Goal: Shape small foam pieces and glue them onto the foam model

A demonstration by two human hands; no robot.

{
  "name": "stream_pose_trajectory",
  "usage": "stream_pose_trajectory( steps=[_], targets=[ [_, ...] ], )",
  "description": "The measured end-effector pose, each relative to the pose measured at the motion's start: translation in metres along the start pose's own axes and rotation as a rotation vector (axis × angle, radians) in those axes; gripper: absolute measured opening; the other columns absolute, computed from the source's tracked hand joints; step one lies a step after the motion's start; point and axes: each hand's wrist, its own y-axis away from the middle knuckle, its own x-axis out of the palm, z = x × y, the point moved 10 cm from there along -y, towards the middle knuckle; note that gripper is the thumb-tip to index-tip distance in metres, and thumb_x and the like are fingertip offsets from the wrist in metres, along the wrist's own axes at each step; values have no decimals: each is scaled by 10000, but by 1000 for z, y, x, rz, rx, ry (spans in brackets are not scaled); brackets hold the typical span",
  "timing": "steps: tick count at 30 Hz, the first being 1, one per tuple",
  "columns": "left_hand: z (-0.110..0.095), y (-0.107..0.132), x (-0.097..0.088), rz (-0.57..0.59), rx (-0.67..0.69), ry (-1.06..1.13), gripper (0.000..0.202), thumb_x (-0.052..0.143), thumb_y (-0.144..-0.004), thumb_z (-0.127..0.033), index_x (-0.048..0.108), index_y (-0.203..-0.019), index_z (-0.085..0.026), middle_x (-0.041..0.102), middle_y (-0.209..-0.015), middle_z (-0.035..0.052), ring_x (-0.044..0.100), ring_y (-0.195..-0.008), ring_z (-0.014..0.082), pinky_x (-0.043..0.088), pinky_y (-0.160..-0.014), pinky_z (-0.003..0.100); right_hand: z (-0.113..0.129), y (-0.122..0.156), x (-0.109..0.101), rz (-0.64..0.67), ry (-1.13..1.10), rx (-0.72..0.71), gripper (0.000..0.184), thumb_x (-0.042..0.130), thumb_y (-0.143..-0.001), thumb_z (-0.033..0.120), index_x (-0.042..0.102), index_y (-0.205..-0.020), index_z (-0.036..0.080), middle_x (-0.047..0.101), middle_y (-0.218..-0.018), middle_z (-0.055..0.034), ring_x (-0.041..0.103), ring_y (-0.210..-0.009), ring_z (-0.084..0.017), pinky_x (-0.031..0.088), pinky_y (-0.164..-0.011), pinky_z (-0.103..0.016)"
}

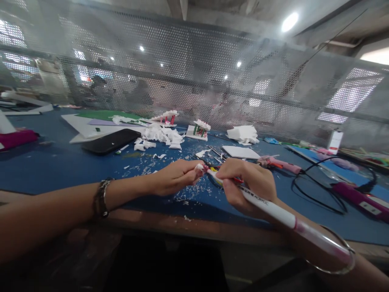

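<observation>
Pinching the red-and-white piece (199, 167) edgewise suits its likely light, fragile build; left fingers (189, 177) hold it, right fingers (233, 192) the marker (269, 206).

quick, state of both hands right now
Left hand: closed, pinching a small white-and-red piece.
Right hand: closed, holding a white marker, tip close to that piece.

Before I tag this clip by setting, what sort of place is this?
Probably a craft or model-making workshop: white scraps litter the blue worktable, a pink tool, perhaps a glue gun, lies on it, and the right hand holds a marker.
</observation>
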Motion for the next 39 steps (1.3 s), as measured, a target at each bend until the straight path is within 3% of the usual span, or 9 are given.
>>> stream_pose_trajectory(
  steps=[15, 39],
  targets=[
    [10, -1, -9, -94, -50, -381, 244, 217, -811, -271, 364, -637, -183, 396, -566, -8, 372, -533, 121, 300, -537, 235, 4, 1, 3, 33, 19, -79, 156, 425, -662, 54, 451, -699, 203, 550, -543, 15, 544, -524, -90, 451, -458, -206],
    [5, -2, -11, -149, 27, -546, 267, 205, -837, -282, 301, -605, -192, 339, -515, -23, 318, -482, 117, 236, -487, 236, -4, -4, 2, 38, 102, -12, 114, 412, -690, 86, 435, -671, 196, 515, -493, 34, 496, -467, -63, 416, -446, -171]
  ],
)
